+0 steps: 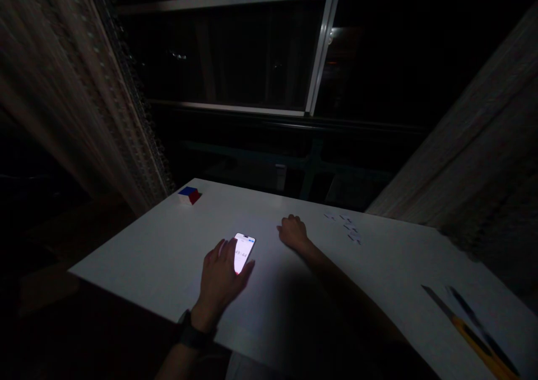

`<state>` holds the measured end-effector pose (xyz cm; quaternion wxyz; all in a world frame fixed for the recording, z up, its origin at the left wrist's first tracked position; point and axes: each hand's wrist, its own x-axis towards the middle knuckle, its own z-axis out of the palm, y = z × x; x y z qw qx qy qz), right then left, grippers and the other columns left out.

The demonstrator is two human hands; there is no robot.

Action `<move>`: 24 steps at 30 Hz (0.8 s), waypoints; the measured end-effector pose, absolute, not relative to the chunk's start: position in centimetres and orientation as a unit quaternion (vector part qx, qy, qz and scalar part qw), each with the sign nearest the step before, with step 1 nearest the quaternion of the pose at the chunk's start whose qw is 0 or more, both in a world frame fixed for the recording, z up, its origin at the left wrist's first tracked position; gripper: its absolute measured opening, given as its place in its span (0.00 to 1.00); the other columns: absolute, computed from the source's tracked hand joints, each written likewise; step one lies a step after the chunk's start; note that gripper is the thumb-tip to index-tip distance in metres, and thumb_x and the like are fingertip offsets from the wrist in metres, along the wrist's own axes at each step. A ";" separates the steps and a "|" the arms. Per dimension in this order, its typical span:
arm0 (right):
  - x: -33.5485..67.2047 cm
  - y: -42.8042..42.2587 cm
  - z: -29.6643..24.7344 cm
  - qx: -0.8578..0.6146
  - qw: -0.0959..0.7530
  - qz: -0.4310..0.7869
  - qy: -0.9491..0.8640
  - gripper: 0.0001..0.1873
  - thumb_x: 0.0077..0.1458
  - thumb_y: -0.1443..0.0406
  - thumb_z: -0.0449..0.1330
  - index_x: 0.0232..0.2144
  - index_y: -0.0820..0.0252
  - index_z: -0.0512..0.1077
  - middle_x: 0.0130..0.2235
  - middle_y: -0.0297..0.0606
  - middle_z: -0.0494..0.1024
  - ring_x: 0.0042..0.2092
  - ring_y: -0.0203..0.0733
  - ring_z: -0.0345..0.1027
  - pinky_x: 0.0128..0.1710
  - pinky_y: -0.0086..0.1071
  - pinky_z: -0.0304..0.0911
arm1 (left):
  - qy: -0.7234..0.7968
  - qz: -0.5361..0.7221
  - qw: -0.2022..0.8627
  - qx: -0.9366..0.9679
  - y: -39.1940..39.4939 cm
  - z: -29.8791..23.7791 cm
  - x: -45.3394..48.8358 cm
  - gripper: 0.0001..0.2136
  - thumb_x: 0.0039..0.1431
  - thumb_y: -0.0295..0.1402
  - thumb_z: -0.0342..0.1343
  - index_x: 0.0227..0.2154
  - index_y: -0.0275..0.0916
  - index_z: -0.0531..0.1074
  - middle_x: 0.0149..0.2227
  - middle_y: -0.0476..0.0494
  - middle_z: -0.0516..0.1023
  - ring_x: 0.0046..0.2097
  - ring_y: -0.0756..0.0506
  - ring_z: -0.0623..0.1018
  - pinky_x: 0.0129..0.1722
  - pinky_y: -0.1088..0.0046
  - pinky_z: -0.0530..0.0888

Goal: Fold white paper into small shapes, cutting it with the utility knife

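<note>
The room is dark. My left hand (221,279) lies flat on the white table (159,245), fingers stretched out, its thumb touching the lower edge of a lit phone (244,250) that lies screen-up and shows digits. A dark watch sits on that wrist. My right hand (293,232) rests on the table just right of the phone with its fingers curled under; nothing shows in it. A puzzle cube (189,194) with blue, red and white faces stands at the table's far left corner.
Several small dark scraps (348,230) lie right of my right hand. A yellow utility knife (474,335) and a dark pen (483,330) lie at the table's near right. Curtains hang on both sides of a dark window (252,49) behind the table.
</note>
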<state>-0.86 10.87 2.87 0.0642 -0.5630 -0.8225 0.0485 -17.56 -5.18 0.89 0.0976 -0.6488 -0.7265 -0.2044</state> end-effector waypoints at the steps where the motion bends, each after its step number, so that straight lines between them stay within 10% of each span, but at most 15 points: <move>1: -0.9 10.9 2.9 -0.567 0.066 0.050 -0.820 0.15 0.56 0.62 0.52 0.38 0.65 0.73 0.44 0.55 0.70 0.47 0.53 0.63 0.42 0.41 0.59 | -0.734 -0.201 0.099 -0.641 -5.2 1.0 -17.5 0.30 0.55 0.49 0.46 0.54 0.32 0.60 0.54 0.31 0.66 0.57 0.34 0.62 0.52 0.56 0.59; 16: -0.6 10.8 2.7 -0.559 0.099 0.027 -0.823 0.14 0.54 0.63 0.52 0.37 0.65 0.74 0.42 0.52 0.73 0.47 0.51 0.64 0.42 0.38 0.59 | -0.771 -0.153 0.106 -0.610 -5.8 2.0 -16.5 0.25 0.56 0.49 0.44 0.46 0.31 0.66 0.42 0.31 0.73 0.45 0.37 0.71 0.42 0.61 0.64; 24: 0.1 13.1 2.4 -0.579 0.304 0.325 -0.684 0.09 0.51 0.67 0.55 0.34 0.59 0.73 0.31 0.36 0.77 0.29 0.36 0.71 0.29 0.27 0.65 | -0.705 -0.100 -0.050 -0.700 -6.0 1.1 -10.7 0.20 0.53 0.52 0.49 0.37 0.40 0.67 0.36 0.42 0.71 0.37 0.43 0.72 0.30 0.70 0.64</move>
